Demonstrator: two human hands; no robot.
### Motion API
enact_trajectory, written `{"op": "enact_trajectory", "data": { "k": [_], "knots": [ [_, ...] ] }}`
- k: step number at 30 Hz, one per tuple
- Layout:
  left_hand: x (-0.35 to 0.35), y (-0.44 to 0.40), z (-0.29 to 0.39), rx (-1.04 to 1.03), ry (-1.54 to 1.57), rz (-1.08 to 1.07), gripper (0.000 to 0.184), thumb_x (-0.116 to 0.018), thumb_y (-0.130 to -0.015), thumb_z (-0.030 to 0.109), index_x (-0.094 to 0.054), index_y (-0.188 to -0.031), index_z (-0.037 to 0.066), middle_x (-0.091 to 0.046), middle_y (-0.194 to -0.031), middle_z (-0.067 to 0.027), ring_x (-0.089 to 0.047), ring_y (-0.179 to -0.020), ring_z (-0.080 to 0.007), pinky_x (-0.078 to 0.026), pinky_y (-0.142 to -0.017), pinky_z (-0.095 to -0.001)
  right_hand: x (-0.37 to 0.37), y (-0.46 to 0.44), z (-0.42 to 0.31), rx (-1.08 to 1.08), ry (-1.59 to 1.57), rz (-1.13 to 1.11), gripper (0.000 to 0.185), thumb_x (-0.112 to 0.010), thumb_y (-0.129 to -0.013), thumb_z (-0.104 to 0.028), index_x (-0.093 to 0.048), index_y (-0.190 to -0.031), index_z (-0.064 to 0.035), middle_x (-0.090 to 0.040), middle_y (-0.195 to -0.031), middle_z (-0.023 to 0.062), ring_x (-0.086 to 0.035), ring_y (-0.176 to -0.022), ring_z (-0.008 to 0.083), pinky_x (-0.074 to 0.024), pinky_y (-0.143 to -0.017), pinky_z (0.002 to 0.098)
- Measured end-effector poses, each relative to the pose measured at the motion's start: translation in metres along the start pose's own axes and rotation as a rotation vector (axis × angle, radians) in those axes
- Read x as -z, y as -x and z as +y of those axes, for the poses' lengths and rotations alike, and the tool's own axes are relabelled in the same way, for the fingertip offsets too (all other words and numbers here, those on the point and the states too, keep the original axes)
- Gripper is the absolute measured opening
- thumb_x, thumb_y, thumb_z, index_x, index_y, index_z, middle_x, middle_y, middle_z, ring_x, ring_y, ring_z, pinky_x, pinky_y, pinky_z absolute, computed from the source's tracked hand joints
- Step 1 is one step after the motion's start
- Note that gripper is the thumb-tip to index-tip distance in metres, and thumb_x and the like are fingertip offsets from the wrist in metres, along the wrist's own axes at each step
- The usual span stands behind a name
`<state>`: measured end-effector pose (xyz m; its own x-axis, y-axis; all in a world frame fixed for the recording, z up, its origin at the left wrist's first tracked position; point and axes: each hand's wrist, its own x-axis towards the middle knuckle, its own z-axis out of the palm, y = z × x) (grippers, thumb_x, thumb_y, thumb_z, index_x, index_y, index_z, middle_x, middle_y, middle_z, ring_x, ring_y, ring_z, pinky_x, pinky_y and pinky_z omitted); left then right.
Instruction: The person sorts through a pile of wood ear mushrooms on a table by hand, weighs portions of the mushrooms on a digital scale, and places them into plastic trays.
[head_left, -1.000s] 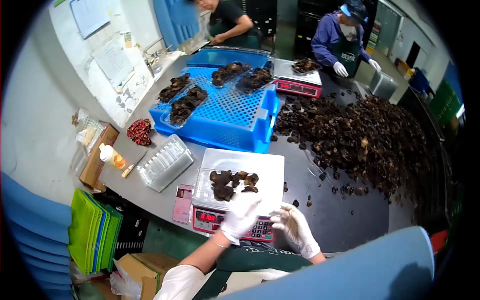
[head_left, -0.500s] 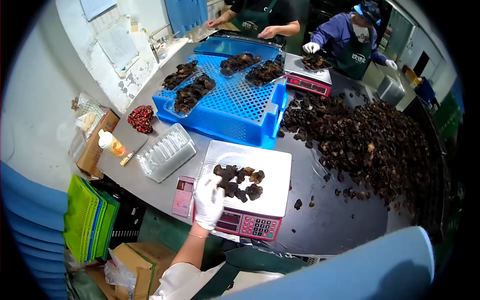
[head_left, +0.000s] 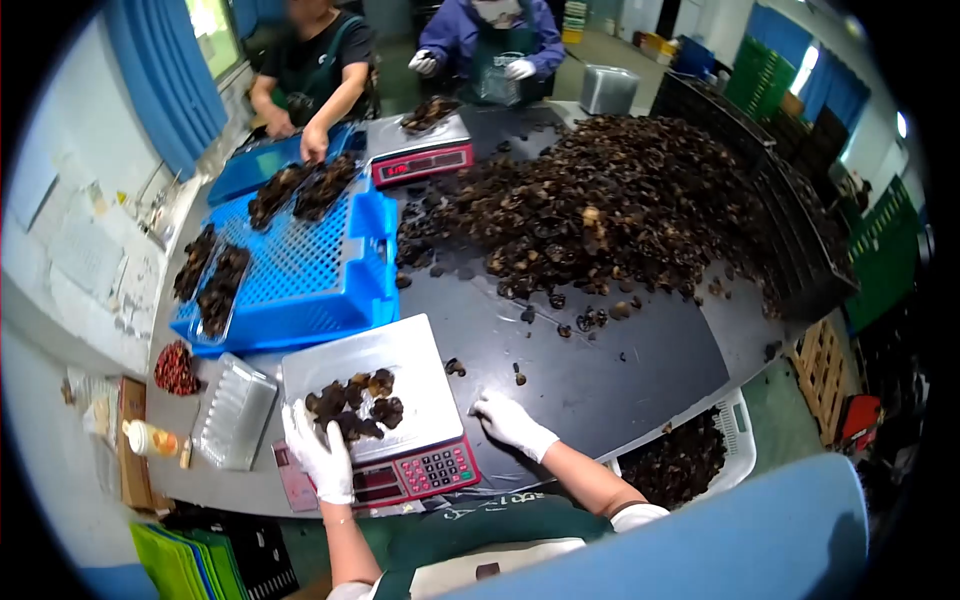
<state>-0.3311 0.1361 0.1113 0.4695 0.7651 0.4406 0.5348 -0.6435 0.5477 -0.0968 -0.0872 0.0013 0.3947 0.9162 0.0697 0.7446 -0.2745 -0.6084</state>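
Note:
Several dark mushroom-like pieces (head_left: 352, 402) lie in a clear shallow tray on the white plate of a red digital scale (head_left: 425, 350). My left hand (head_left: 320, 455), in a white glove, is at the tray's left front edge, thumb apart from the fingers; whether it grips the edge is unclear. To the right of the scale, my gloved right hand (head_left: 510, 422) rests low over the dark table (head_left: 620, 385), fingers bent, with its fingertips near the surface. Whether anything small is between them cannot be made out.
A blue crate (head_left: 300, 290) bears filled trays. A large dark heap (head_left: 620, 200) covers the back right. Empty clear trays (head_left: 235, 412), a bottle (head_left: 150, 438) and a red bundle (head_left: 177, 368) stand left. Two people work behind, near a second scale (head_left: 420, 160). A white basket (head_left: 738, 440) sits below.
The view has swung right. My right hand, out of sight half a second ago, is now over the table. My left hand stays beside the tray. One co-worker now reaches to a tray on the crate.

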Motion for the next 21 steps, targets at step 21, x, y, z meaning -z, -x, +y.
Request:
{"op": "enact_trajectory", "data": {
  "k": [21],
  "knots": [
    [-0.155,0.057,0.188,-0.198,0.371,-0.446,0.060,-0.065,-0.085,0.017,-0.043,-0.140,0.003,-0.039,-0.141,-0.0227,-0.036,-0.133,-0.0386,-0.026,-0.113,-0.0475,0.144,0.016,0.132,-0.405,-0.018,0.664,0.017,-0.059,-0.082,-0.015,-0.075,-0.078,-0.0115,-0.068,-0.079,0.0100,-0.064,-0.089,0.0284,-0.0503,-0.083,0.0398]
  ]
}}
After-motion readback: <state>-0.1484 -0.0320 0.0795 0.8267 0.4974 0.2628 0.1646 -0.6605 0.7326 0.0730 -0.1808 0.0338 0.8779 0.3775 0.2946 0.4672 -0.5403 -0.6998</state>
